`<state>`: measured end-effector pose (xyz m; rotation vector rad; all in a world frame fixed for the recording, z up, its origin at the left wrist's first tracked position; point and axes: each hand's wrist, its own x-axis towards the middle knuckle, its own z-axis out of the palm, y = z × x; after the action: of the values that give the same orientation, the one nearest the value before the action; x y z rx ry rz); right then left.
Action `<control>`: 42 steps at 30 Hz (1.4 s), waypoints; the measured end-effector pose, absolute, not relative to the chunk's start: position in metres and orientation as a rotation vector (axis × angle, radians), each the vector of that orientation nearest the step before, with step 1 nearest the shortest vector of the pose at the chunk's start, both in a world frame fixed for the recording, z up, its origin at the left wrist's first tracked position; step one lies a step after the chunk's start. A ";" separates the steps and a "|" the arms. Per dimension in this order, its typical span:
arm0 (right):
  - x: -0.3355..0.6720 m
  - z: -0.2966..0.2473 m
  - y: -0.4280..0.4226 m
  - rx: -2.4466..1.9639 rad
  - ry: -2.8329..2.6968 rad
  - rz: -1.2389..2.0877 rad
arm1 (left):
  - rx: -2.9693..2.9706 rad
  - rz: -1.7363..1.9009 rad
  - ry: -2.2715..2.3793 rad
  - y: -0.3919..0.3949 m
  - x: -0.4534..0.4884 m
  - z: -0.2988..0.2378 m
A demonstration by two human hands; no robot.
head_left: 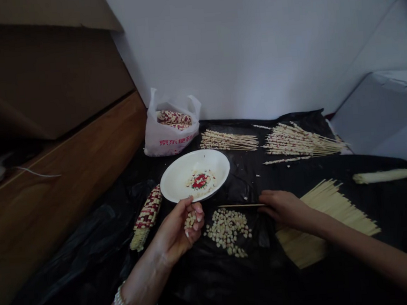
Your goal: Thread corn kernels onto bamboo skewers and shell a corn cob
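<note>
My left hand (179,227) is cupped palm up, its fingers curled round several pale corn kernels (190,219), just below the white bowl (177,175). My right hand (281,207) is closed on a thin bamboo skewer (241,205) that points left towards the bowl. Between the two hands a loose pile of kernels (228,230) lies on the black plastic sheet (234,272). A few kernels also sit in the bowl on its red flower pattern. A partly stripped red-and-white corn cob (147,215) lies left of my left hand.
A fan of bare skewers (330,217) lies under my right forearm. Two heaps of kernel-loaded skewers (229,140) (301,141) lie at the back. A white plastic bag (170,134) holds more cobs. A stripped cob (381,176) is at right; a grey box (384,115) and a wooden ledge (61,182) flank the sheet.
</note>
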<state>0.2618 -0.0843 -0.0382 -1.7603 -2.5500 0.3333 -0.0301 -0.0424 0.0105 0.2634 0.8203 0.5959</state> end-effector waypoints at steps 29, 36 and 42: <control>0.363 0.104 -0.045 -1.259 -1.204 0.234 | -0.041 0.536 0.457 -0.043 0.005 0.028; 0.341 0.102 -0.041 -0.884 -1.039 0.532 | -0.097 0.544 0.411 -0.032 0.007 0.022; 0.335 0.102 -0.053 -0.675 -0.924 0.734 | -0.147 0.561 0.431 -0.032 0.007 0.012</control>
<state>0.3349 -0.0530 0.1015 -0.6754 -0.9241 0.7337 0.0065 -0.0318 0.0124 -0.1468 0.4307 0.5611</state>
